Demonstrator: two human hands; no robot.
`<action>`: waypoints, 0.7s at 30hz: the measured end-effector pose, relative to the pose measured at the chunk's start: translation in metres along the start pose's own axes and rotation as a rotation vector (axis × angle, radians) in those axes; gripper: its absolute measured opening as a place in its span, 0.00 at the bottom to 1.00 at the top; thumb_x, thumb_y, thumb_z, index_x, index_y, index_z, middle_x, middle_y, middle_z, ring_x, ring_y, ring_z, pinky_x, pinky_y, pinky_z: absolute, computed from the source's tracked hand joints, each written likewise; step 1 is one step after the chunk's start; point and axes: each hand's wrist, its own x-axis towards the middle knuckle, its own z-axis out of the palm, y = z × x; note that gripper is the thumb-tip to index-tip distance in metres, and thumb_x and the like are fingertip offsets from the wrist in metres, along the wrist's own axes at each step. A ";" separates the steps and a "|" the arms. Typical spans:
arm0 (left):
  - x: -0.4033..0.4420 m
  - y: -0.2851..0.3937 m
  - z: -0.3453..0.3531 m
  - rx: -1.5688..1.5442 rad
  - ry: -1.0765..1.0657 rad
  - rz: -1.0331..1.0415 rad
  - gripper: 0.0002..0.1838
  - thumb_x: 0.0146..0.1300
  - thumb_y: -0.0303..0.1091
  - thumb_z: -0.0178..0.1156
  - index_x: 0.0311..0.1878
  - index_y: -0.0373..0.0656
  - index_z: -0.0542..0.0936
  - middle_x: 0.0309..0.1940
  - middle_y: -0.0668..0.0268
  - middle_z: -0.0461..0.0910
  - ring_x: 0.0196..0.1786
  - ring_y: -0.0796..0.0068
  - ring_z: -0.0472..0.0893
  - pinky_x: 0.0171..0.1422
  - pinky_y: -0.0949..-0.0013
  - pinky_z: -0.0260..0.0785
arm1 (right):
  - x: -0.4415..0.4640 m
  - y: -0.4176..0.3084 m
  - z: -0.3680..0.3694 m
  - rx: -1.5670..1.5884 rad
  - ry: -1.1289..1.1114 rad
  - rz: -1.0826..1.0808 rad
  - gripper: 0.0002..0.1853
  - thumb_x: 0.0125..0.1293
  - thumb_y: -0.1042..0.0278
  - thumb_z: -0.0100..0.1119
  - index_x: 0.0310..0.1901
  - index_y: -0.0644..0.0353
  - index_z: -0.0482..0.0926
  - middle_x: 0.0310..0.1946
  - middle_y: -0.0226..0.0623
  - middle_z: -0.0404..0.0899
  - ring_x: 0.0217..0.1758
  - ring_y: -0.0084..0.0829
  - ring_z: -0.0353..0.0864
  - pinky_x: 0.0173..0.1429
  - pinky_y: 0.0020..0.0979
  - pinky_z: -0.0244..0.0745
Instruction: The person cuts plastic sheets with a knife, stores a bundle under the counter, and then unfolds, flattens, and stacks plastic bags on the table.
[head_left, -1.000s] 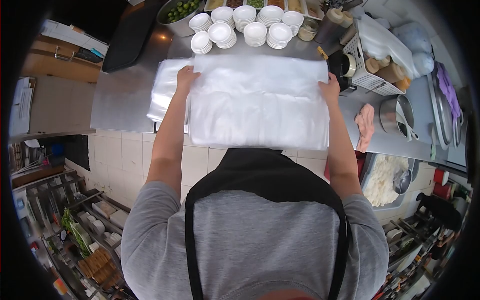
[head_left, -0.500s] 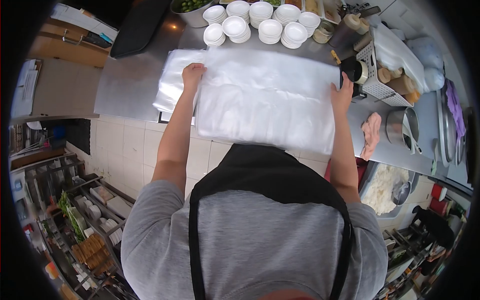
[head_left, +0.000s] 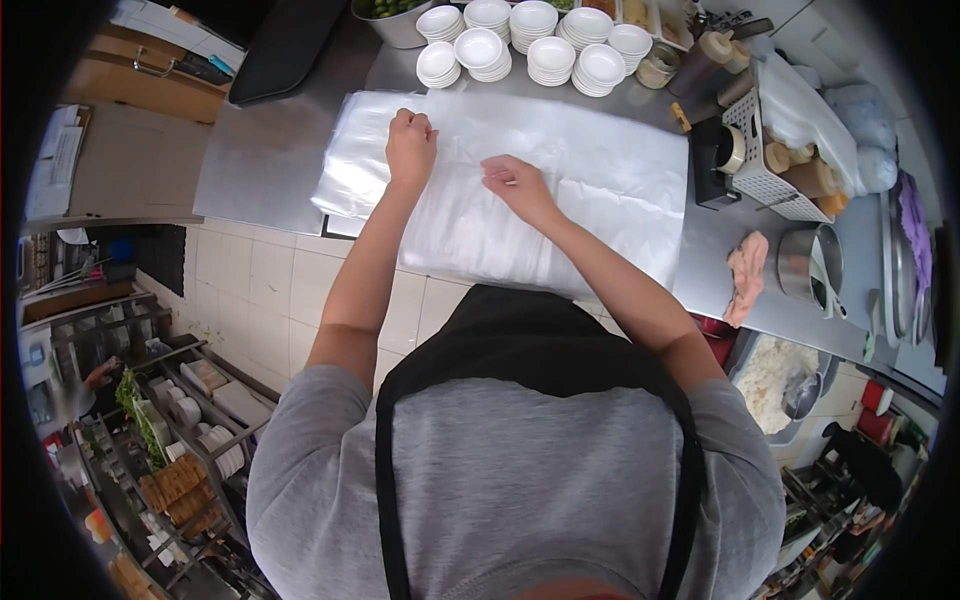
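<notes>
A stack of clear plastic sheets (head_left: 610, 150) lies spread on the steel counter in front of me, its near side by my apron. Under its left edge, or beside it, is a second plastic stack (head_left: 355, 150). My left hand (head_left: 411, 145) is closed at the left edge of the larger stack, fingers curled down onto the plastic; the fingertips are partly hidden. My right hand (head_left: 518, 190) is over the middle of the larger stack, fingers loosely bent and thumb a little apart, with nothing visible in it.
Stacks of small white dishes (head_left: 550, 60) stand behind the plastic. On the right are a white basket (head_left: 745, 140) with bottles, a pinkish crumpled cloth-like thing (head_left: 747, 278) and a metal pot (head_left: 808, 265). A dark tray (head_left: 285, 60) sits at the far left.
My right hand has left the right edge of the plastic and moved left to its middle. My left hand has shifted slightly right and curled further over the left edge.
</notes>
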 end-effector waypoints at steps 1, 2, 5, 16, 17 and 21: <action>0.000 0.001 0.001 0.002 -0.001 -0.001 0.06 0.44 0.25 0.64 0.25 0.40 0.76 0.34 0.61 0.72 0.37 0.61 0.73 0.38 0.61 0.69 | 0.003 0.001 0.006 0.002 -0.001 0.000 0.13 0.55 0.69 0.59 0.43 0.60 0.77 0.37 0.36 0.78 0.38 0.28 0.78 0.42 0.27 0.73; -0.001 0.001 0.002 0.031 -0.017 -0.002 0.06 0.43 0.25 0.64 0.25 0.40 0.76 0.32 0.62 0.73 0.37 0.61 0.74 0.38 0.62 0.69 | 0.009 0.002 0.011 0.084 -0.036 0.038 0.13 0.57 0.67 0.58 0.43 0.61 0.77 0.35 0.35 0.78 0.37 0.26 0.77 0.41 0.26 0.73; -0.004 -0.006 0.012 0.027 -0.016 0.021 0.05 0.43 0.26 0.64 0.24 0.40 0.76 0.28 0.62 0.74 0.36 0.61 0.74 0.38 0.62 0.69 | 0.023 0.001 0.022 0.274 -0.077 0.156 0.12 0.59 0.66 0.56 0.42 0.64 0.77 0.33 0.34 0.78 0.36 0.23 0.77 0.41 0.24 0.72; -0.018 -0.010 0.033 -0.294 -0.005 0.011 0.05 0.46 0.26 0.62 0.29 0.37 0.80 0.28 0.58 0.78 0.33 0.62 0.78 0.39 0.66 0.71 | 0.082 0.016 0.049 0.682 0.003 0.436 0.13 0.58 0.68 0.56 0.40 0.69 0.76 0.38 0.40 0.77 0.42 0.30 0.78 0.49 0.29 0.73; -0.017 -0.014 0.034 -0.381 -0.045 -0.057 0.07 0.49 0.27 0.63 0.32 0.37 0.80 0.30 0.59 0.80 0.32 0.66 0.80 0.37 0.70 0.72 | 0.081 0.018 0.051 0.755 0.051 0.421 0.13 0.57 0.69 0.56 0.40 0.69 0.76 0.39 0.41 0.77 0.42 0.31 0.78 0.51 0.30 0.73; -0.012 -0.025 0.031 -0.538 -0.155 -0.277 0.09 0.52 0.29 0.63 0.36 0.37 0.81 0.32 0.58 0.81 0.33 0.70 0.81 0.39 0.72 0.72 | 0.082 0.021 0.055 0.805 0.111 0.396 0.12 0.57 0.72 0.54 0.41 0.69 0.75 0.40 0.43 0.77 0.44 0.34 0.78 0.54 0.33 0.73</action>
